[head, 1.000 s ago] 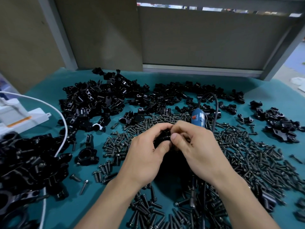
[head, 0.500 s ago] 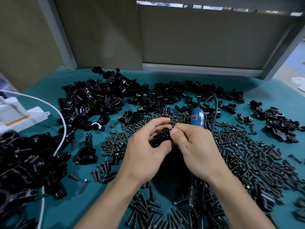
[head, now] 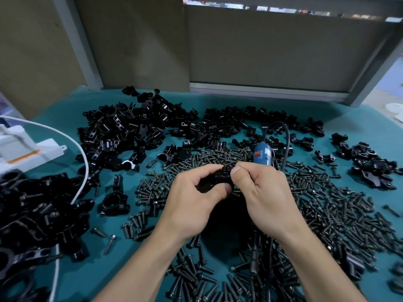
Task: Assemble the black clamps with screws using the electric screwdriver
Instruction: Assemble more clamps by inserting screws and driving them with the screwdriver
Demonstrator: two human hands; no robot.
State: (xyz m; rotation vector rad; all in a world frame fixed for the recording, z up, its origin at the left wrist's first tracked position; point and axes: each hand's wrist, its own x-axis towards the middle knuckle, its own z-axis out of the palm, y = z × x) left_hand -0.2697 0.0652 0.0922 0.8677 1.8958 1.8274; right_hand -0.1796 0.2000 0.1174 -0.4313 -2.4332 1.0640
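- The small black metal clamp [head: 220, 178] sits just above the middle of the view, lifted off the table between my two hands.
- The part that shows runs about 9 to 3 o'clock between my thumbs. A short round boss on it sticks up toward 12 o'clock, its ringed top facing me. My fingers hide the rest, so I cannot tell its full long axis.
- It looks dark and glossy, with a rounded barrel and a faint sheen on the upper edge.
- My left hand [head: 194, 205] grips the clamp from 8 o'clock, with the thumb pressed under its near side and the fingers curled over the far side.
- My right hand [head: 263, 192] pinches the clamp's right end from 4 o'clock, thumb tip and forefinger tight on it.
- At 1 o'clock, just beyond my right knuckles, the blue-bodied electric screwdriver [head: 262, 154] lies among the screws. Its black cord [head: 288, 136] loops up toward 12 o'clock.
- A wide spread of loose dark steel screws [head: 331, 205] covers the table from 9 o'clock, round under my wrists, to 3 o'clock.
- A heap of loose black clamp parts [head: 135, 131] lies at 10 to 11 o'clock. A smaller cluster of black clamp parts [head: 368, 164] lies at 3 o'clock, well apart.
- One black ring-shaped clamp [head: 113, 202] stands alone at 9 o'clock. Beyond it is a big pile of black clamps [head: 32, 205].
- A thin white cable [head: 84, 164] curves across that pile from a white plastic box [head: 21, 147] at 9 to 10 o'clock.
- Everything rests on a teal table mat [head: 65, 118].
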